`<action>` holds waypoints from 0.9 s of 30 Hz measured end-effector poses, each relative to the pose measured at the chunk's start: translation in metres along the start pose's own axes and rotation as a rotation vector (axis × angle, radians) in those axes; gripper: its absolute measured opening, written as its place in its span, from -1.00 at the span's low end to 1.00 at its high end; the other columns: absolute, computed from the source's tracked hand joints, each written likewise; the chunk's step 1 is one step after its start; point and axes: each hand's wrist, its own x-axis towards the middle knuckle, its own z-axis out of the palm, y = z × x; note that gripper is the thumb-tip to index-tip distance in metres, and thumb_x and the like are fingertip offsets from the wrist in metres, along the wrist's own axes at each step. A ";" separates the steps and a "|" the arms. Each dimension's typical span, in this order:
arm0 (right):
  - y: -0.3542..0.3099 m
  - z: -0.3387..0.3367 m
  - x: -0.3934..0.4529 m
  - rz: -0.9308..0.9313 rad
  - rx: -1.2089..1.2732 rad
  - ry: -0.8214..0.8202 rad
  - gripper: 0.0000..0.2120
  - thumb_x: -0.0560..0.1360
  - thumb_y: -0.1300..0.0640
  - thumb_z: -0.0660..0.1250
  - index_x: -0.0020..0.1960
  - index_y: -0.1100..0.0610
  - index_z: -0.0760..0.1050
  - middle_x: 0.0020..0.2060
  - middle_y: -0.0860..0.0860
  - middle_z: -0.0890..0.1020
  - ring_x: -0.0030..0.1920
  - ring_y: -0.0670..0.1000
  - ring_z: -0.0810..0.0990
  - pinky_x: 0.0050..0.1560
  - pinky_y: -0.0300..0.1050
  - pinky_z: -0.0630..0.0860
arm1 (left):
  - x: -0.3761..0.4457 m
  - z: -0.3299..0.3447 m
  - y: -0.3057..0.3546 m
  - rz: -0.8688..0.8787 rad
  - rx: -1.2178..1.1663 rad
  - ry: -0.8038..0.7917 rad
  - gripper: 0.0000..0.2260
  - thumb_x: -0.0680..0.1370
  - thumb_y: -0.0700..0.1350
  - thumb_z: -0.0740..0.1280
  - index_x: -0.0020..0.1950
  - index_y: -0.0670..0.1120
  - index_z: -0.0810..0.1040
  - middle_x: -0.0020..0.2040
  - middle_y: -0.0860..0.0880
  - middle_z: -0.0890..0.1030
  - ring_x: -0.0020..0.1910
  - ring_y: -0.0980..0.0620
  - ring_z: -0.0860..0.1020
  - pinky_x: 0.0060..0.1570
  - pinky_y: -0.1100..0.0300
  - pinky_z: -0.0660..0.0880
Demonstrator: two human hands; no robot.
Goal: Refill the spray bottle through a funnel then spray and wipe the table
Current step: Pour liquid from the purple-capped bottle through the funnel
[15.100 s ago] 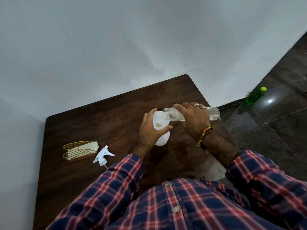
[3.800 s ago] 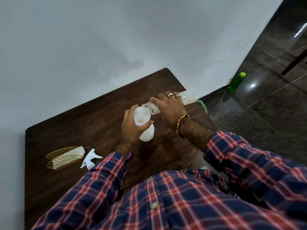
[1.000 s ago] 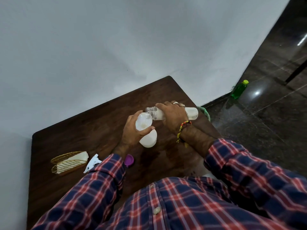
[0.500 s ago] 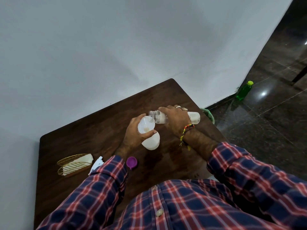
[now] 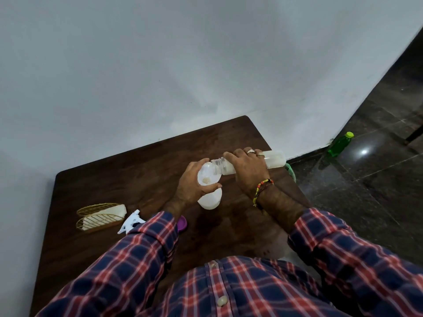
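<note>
Dark wooden table [image 5: 146, 170] abuts a white wall, bare at its far and left margins. Left hand [image 5: 191, 183] wraps the funnel [image 5: 207, 177] seated on the white spray bottle [image 5: 210, 199]. Right hand [image 5: 246, 168] clamps a tilted clear bottle [image 5: 273, 159], mouth in the funnel. Trigger head [image 5: 130, 221] lies just beside a napkin holder [image 5: 100, 216].

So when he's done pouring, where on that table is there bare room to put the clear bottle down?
The far strip of the table between the wall and his hands lies bare. The left side is crowded: gold holder, white spray head, purple cap.
</note>
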 end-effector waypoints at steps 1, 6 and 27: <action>0.000 0.001 0.000 -0.004 -0.008 0.002 -0.47 0.47 0.17 0.37 0.40 -0.04 0.34 0.24 0.05 0.53 0.30 0.19 0.43 0.36 0.20 0.27 | -0.001 0.000 0.001 -0.004 -0.002 0.000 -0.25 0.35 0.17 0.52 0.45 -0.01 0.34 0.38 -0.02 0.43 0.28 -0.01 0.44 0.23 0.13 0.41; 0.001 0.004 0.001 -0.004 -0.023 0.008 -0.46 0.46 0.19 0.37 0.40 -0.04 0.34 0.23 0.04 0.53 0.30 0.18 0.43 0.37 0.21 0.27 | -0.002 0.000 0.000 -0.002 -0.015 0.007 -0.24 0.34 0.16 0.53 0.45 -0.02 0.34 0.38 -0.02 0.43 0.28 0.01 0.44 0.19 0.20 0.40; 0.005 0.040 -0.016 0.164 0.593 0.230 -0.45 0.32 0.01 0.52 0.24 0.02 0.39 0.08 -0.03 0.62 0.05 0.10 0.62 0.00 0.01 0.55 | -0.010 -0.011 -0.002 -0.006 -0.192 -0.012 0.01 0.21 0.20 0.60 0.52 0.06 0.13 0.50 0.02 0.26 0.41 0.02 0.30 0.34 0.06 0.33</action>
